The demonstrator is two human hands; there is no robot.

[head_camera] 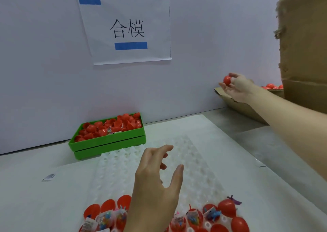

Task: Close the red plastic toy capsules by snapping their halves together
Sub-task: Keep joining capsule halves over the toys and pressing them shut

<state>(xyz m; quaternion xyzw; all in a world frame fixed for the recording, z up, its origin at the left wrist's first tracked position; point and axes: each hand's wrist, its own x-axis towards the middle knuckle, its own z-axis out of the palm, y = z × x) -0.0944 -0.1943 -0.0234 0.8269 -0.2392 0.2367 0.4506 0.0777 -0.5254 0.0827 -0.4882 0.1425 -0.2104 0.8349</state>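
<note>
Nearest the camera, a cluster of open red capsule halves [194, 217] is seen seated in a white dimpled tray [194, 161] at the bottom edge, several of them loaded with small bagged toys [106, 219]; roughly ten halves can be made out, though the exact count cannot be told because some are hidden by the forearm and cut by the frame. Over them, the left hand [155, 175] is held above the tray with fingers spread and loosely bent, and nothing is gripped. Out to the far right, one closed red capsule [227, 80], round, glossy and whole, is pinched in the fingertips of the right hand [237, 88], raised over an open cardboard box [238, 106] in which at least three more red capsules [270, 86] are visible. One green bin [109, 143] is set against the wall at the back of the table [265, 143], heaped with loose red shells [109, 125] too many to be counted. One white sheet [127, 28] bearing two printed characters is fixed to the wall with two strips of blue tape. One tall cardboard carton [304, 37] is stood at the right edge.
</note>
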